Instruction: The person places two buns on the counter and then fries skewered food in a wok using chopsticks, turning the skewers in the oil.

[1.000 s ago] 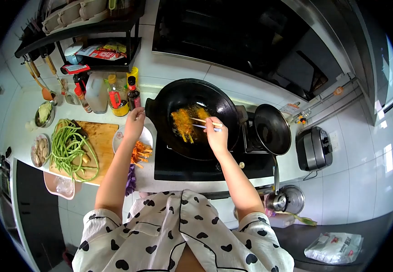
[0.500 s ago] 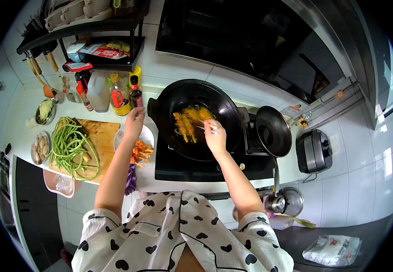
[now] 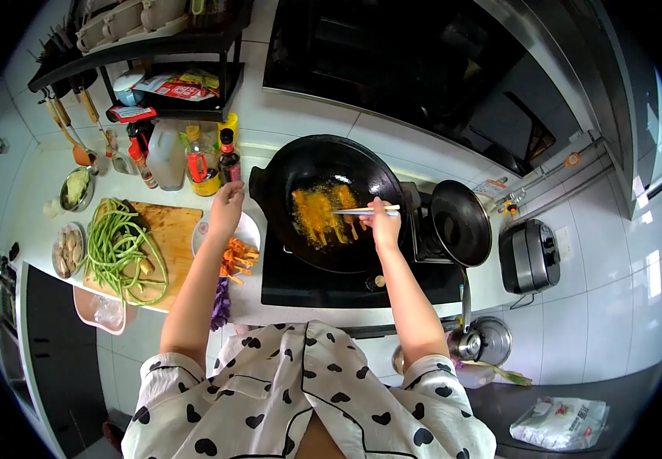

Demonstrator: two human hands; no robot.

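Note:
A black wok (image 3: 377,180) sits on the stove, with orange-yellow battered food (image 3: 316,216) in bubbling oil. My right hand (image 3: 381,222) is closed on a pair of chopsticks (image 3: 354,210), whose tips point left and reach the food. By the wok's left handle is my left hand (image 3: 228,205), its fingers bent together; what they hold, if anything, is hidden. Below that hand and forearm, a white plate (image 3: 248,229) is partly covered. Orange strips (image 3: 238,256) lie at its lower edge.
Green beans (image 3: 113,245) lie on a wooden board (image 3: 182,222) at left. Bottles (image 3: 199,164) stand behind it. A smaller black pan (image 3: 459,218) sits right of the wok, its handle pointing toward me. Further right is a dark cooker (image 3: 528,255).
My right hand has moved right with the chopsticks, which now lie nearly level. The food pieces have shifted and spread in the oil. My left hand has hardly moved.

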